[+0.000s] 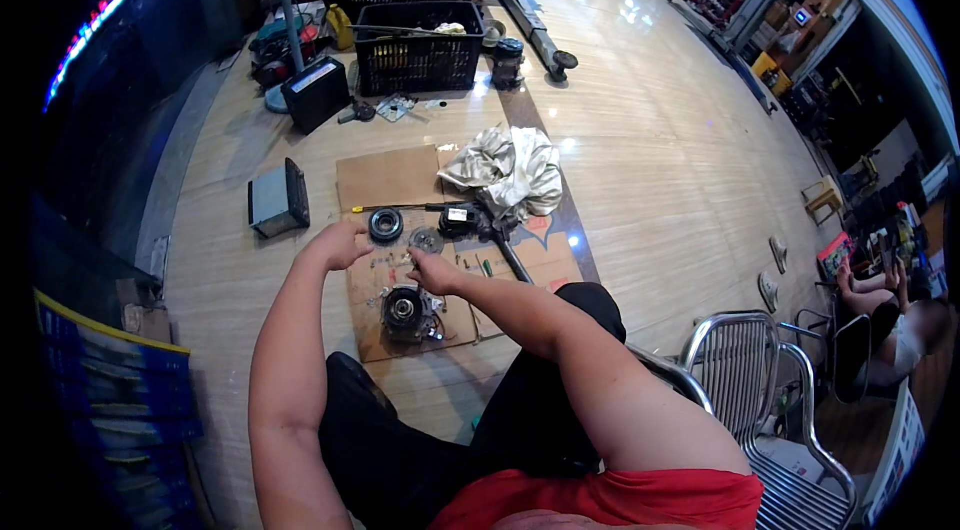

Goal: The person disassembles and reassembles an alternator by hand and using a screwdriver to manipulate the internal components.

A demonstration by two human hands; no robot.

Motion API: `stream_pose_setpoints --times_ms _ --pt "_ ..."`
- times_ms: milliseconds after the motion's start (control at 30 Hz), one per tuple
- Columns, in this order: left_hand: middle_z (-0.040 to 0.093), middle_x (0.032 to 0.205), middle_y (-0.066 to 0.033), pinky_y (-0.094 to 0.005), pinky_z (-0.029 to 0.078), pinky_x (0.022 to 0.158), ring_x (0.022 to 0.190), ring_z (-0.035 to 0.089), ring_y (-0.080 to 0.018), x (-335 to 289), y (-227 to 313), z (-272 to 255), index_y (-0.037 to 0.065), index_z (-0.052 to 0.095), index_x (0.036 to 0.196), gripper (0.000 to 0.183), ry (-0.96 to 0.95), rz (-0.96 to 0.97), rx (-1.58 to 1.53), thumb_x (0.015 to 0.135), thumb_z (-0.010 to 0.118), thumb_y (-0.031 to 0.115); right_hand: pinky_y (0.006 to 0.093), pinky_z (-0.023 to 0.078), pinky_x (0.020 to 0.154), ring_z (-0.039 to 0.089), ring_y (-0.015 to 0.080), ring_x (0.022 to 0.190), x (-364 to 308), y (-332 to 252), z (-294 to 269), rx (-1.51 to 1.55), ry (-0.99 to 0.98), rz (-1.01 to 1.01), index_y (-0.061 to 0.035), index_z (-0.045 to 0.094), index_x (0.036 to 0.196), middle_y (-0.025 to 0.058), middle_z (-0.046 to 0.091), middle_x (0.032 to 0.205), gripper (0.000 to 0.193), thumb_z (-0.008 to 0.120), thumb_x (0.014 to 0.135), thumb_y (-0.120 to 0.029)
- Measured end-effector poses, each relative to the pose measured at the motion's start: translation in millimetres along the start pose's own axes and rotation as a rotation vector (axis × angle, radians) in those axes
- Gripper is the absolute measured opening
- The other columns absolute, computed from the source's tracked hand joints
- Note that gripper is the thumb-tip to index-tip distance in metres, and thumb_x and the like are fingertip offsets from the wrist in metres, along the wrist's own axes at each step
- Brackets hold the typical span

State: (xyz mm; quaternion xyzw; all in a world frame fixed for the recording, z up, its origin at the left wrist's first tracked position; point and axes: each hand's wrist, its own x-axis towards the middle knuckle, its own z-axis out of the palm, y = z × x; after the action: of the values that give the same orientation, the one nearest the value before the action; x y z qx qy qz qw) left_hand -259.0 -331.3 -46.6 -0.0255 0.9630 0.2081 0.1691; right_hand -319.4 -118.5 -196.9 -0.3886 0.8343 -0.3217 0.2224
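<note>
Two hands in among the round parts!

Head view, and there was your left hand [340,246], fingers loosely parted at the left edge of the cardboard [385,175], just beside the black ring [385,234]. Your right hand [436,273] hung further in, fingertips bunched near the grey disc [427,241]; whether they pinched anything, I couldn't tell. Below it, the pulley-topped unit [402,309] sat towards the cardboard's near-left corner.

Now, technique! Judging by the layout, the moment asked for the lightest of fingertips: the ring taken by its outer rim, the disc by its edge, faces wiped and unscratched, each part lifted straight up, and your sleeveless right forearm clear of the small loose parts [466,262] to its far side.

And the line-up? The ring lay flat, its bore looking upward; round, so no long axis across it. The disc seemed flat too. The unit's hub pointed up at you, its own long axis apparently near upright, though the lower body was mostly hidden.
</note>
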Motion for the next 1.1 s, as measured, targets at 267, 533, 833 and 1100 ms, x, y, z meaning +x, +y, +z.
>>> stream_pose_setpoints --times_ms 267,533,833,1100 --pt "0.061 0.106 -0.0192 -0.0374 0.047 0.084 0.099 0.059 -0.031 -5 3 -4 0.003 0.054 0.118 0.05 0.002 -0.006 -0.01 0.079 0.064 0.031 0.0455 0.045 0.076 0.057 0.0407 0.091 -1 -6 -2 -0.028 -0.026 -0.048 0.0003 0.041 0.12 0.0242 0.06 0.094 0.042 0.054 0.082 -0.011" --pt "0.061 0.105 -0.0195 -0.0376 0.047 0.084 0.098 0.059 -0.0313 -1 9 -4 0.003 0.054 0.118 0.05 0.007 0.02 0.011 0.079 0.064 0.032 0.0431 0.047 0.075 0.059 0.0374 0.09 2 7 -3 -0.046 -0.055 -0.099 -0.0057 0.046 0.12 0.0217 0.061 0.095 0.043 0.051 0.077 -0.002" --pt "0.061 0.106 -0.0189 -0.0373 0.047 0.084 0.098 0.059 -0.031 -6 13 -9 0.004 0.054 0.119 0.051 -0.019 0.02 0.005 0.078 0.064 0.032 0.0396 0.048 0.076 0.06 0.0349 0.088 -3 -5 -10 -0.074 -0.076 -0.206 -0.0073 0.06 0.104 0.0191 0.063 0.093 0.026 0.054 0.078 -0.006" --pt "0.061 0.108 -0.0195 -0.0371 0.047 0.086 0.1 0.059 -0.0308 -7 10 -8 0.004 0.053 0.12 0.051 -0.027 0.016 -0.028 0.079 0.063 0.032 0.0417 0.047 0.075 0.059 0.0371 0.085 -5 -17 -12 -0.026 -0.095 -0.061 -0.0045 0.063 0.095 0.0202 0.063 0.088 0.032 0.052 0.087 -0.033"
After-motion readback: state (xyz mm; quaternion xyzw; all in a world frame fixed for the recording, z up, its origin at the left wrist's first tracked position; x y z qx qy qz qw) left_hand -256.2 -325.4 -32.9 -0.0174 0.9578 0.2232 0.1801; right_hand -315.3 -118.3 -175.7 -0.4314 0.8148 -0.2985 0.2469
